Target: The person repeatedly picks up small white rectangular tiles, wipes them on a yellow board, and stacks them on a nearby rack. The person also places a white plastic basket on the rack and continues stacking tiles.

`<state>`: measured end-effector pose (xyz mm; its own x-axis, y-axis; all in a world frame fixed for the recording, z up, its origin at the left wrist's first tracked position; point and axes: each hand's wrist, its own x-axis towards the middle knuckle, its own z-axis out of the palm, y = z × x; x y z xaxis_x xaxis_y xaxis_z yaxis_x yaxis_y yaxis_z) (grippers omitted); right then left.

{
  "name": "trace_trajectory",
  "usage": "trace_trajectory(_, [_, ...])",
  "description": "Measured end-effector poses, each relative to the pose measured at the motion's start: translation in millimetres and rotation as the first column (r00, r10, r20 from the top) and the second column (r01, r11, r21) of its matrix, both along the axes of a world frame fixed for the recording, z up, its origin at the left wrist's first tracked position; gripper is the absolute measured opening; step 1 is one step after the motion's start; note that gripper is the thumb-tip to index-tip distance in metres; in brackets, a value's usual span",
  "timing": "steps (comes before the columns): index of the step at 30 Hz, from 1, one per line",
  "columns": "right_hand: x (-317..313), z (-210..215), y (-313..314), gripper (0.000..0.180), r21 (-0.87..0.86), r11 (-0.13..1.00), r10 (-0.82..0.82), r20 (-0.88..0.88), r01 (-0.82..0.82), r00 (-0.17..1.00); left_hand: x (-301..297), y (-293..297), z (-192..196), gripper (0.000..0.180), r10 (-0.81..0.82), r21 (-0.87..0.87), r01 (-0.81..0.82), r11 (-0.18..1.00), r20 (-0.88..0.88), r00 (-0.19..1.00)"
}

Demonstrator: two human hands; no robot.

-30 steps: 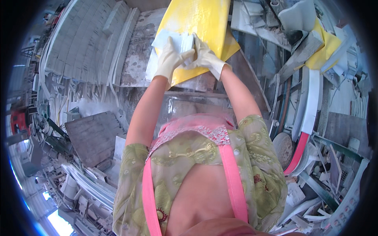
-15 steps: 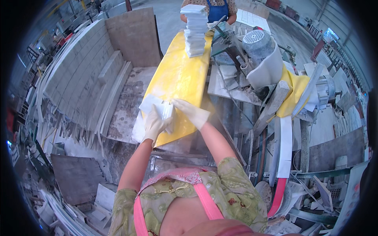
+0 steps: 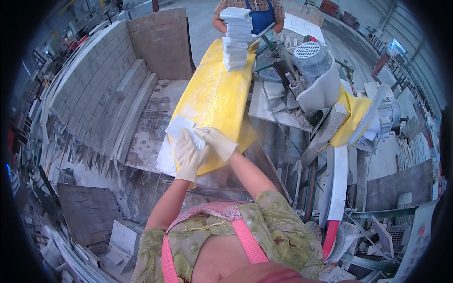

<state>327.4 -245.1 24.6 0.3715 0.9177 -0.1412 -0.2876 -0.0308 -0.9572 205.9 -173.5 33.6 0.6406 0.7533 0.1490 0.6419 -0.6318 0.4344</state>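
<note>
Yellow cover (image 3: 219, 89), white slabs (image 3: 180, 124), 2 cream gloves (image 3: 189, 161)
Pink straps (image 3: 249, 241) over a green blouse (image 3: 288, 236) with leafy patterning and dark red motifs — farther off, a white stack (image 3: 236, 45), a blue apron (image 3: 262, 20) and a dark-dotted beige shirt (image 3: 278, 6); nearer, a red-pink strip (image 3: 331, 236).
</note>
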Motion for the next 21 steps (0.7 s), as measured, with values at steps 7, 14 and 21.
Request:
trace_trajectory(7, [-1,-21,6,0.043,0.054,0.995,-0.087,0.055,0.084,0.995,-2,-5,1,0.11,0.021,-0.021,-0.021,1.0,0.028,0.999])
trace_trajectory(14, [14,-81,-14,0.042,-0.088,0.975,-0.122,0.557,0.205,0.822,-6,-5,0,0.111,0.008,-0.012,-0.008,1.0,-0.037,0.999])
trace_trajectory(21, [-9,-99,-17,0.037,0.075,0.889,-0.039,0.995,0.452,-0.088,-5,-4,0,0.111,0.002,0.024,-0.001,1.0,-0.043,0.999])
